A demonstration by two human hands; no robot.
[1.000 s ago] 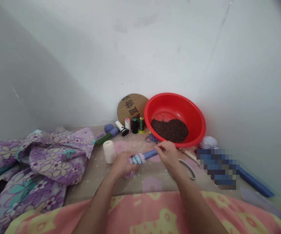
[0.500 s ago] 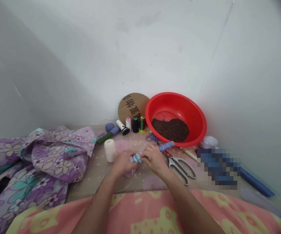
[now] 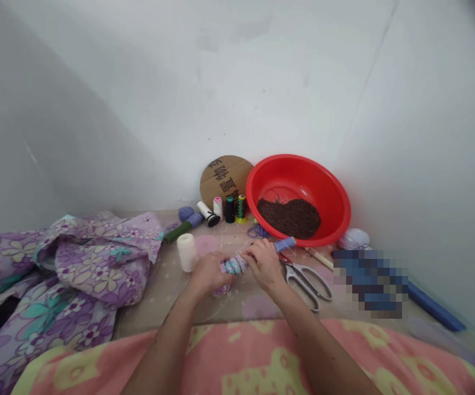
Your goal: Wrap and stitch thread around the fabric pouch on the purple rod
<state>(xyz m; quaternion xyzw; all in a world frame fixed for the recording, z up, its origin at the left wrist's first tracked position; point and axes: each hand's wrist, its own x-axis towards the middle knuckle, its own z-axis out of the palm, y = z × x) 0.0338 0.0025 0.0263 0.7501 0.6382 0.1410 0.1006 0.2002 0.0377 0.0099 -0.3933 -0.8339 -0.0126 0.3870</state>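
A small roll of purple and turquoise floral cloth [image 3: 234, 266] spans the gap between my hands, with darker bands across it. My left hand [image 3: 210, 272] is closed around its left end, and a bit of the same cloth shows below the fingers. At the other end my right hand [image 3: 263, 262] has its fingers bent onto the cloth. Beyond my right hand a periwinkle-blue roll [image 3: 285, 244] points up and right; whether it joins the cloth is hidden. Thin pale thread loops near it. Beside my left hand stands a cone of cream thread [image 3: 186, 253].
Grey-handled scissors [image 3: 309, 282] lie right of my right hand. A tilted red basin [image 3: 338, 211] with dark brown grains leans behind, beside a cardboard disc [image 3: 221, 178]. Several thread spools [image 3: 230, 210] stand along the wall. Floral cloth [image 3: 97, 263] is heaped at the left.
My right hand has shifted slightly right along the cloth roll, so more of the cloth shows between my hands. My left hand has stayed nearly in place.
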